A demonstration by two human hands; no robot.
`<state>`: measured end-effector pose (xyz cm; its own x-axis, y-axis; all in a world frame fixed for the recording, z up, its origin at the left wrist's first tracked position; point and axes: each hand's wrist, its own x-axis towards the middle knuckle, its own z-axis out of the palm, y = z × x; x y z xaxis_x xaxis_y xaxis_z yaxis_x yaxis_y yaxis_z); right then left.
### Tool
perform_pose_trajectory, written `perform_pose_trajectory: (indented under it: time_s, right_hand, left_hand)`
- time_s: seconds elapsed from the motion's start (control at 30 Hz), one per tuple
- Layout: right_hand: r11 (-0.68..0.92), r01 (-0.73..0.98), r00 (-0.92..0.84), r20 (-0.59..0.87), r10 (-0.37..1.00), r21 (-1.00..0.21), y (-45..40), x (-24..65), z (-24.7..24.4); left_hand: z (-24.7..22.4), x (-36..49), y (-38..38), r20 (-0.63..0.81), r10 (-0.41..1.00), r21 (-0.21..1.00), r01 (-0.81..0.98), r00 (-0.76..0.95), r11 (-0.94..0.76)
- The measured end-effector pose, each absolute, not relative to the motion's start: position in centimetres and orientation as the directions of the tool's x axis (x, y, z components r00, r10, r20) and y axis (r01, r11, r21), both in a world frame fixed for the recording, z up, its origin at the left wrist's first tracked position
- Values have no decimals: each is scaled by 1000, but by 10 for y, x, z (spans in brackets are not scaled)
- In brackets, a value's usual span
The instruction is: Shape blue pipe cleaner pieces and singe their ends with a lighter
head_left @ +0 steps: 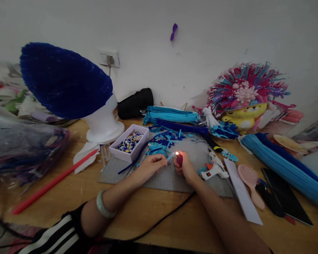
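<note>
My left hand (pixel 151 166) pinches a short light-blue pipe cleaner piece (pixel 170 157) between thumb and fingers, its free end pointing toward my right hand. In my right hand (pixel 186 165) a dark red lighter (pixel 179 161) is gripped upright. A small flame (pixel 177 153) burns at its top, close to the tip of the blue piece; I cannot tell whether they touch. Both hands are above a grey mat (pixel 159 181). Behind them lies a scattered pile of cut blue pieces (pixel 161 143).
A lilac box of beads (pixel 129 155) and a foam head with a dark blue cap (pixel 69 81) stand left. To the right are a white glue gun (pixel 214 172), a pink hairbrush (pixel 251 181) and blue pipe cleaner bundles (pixel 283 165). A black cable (pixel 159 224) crosses the table front.
</note>
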<state>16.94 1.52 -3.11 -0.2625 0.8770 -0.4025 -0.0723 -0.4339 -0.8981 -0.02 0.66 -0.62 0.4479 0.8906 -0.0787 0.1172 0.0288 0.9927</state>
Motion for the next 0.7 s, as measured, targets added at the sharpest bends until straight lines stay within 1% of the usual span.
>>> perform_pose_trajectory:
  time_s: [0.07,0.1,0.2,0.27,0.33,0.37,0.43,0.53,0.6,0.7]
  right_hand:
    - [-470,-174,-221,-431,875,-865,12,171,-25]
    - [-462,-239,-194,-424,885,-854,11,172,-22]
    - [-361,-395,-102,-350,931,-845,8,177,-14]
    - [-310,-432,-43,-324,945,-847,8,180,-11]
    - [-278,-433,12,-314,949,-858,10,181,-10]
    - [-268,-422,41,-314,949,-866,11,181,-9]
    - [-254,-371,110,-314,943,-893,12,180,-10]
    - [-255,-214,210,-299,931,-943,13,176,-12]
    - [-276,-75,248,-285,926,-958,13,173,-13]
    - [-305,121,262,-266,928,-945,13,171,-13]
  left_hand:
    - [-5,0,7,-72,891,992,124,447,18]
    - [-5,-1,8,-64,895,991,132,442,6]
    - [-2,-6,12,21,923,973,206,384,-108]
    - [0,-12,16,137,938,906,342,319,-248]
    - [1,-19,20,246,928,755,545,281,-365]
    - [2,-22,22,274,920,665,636,279,-391]
    - [3,-26,24,267,913,494,770,308,-404]
    - [4,-26,25,205,910,297,863,359,-408]
    - [5,-24,24,183,908,223,884,376,-411]
    - [5,-23,23,178,908,176,896,379,-409]
